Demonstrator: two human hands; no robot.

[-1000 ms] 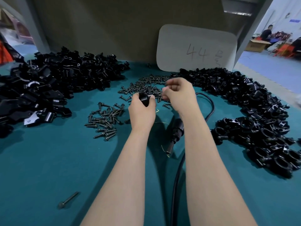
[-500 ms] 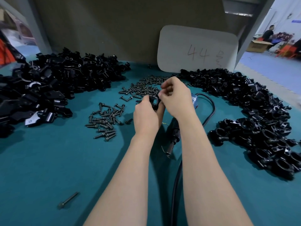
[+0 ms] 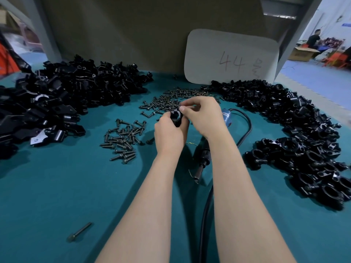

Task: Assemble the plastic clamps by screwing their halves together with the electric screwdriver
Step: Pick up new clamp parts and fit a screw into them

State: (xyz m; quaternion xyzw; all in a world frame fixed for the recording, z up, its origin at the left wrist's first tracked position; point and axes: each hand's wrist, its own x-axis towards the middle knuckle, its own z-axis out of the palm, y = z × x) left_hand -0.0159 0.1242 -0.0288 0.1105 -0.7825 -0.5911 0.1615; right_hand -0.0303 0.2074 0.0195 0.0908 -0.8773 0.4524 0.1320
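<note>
Teal bench (image 3: 57, 186). Left of screwdriver (image 3: 203, 156): large heap of loose halves (image 3: 66, 97), judged outstanding. Right of it: heap of joined clamps (image 3: 303, 139), judged done. Screwdriver lies unused, long axis near-far, bit toward person. Just left of its far end: left hand (image 3: 169, 135) grips clamp (image 3: 176, 118), right hand (image 3: 203, 116) pinches its top. Clamp axis obscured by fingers.

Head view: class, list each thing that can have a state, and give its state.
Clamp, held in both hands.
Left hand, grips clamp.
Right hand, fingers pinch clamp's top.
Screwdriver, lying on the table, untouched.
Screws, loose in heaps.
Card, standing upright.
</note>
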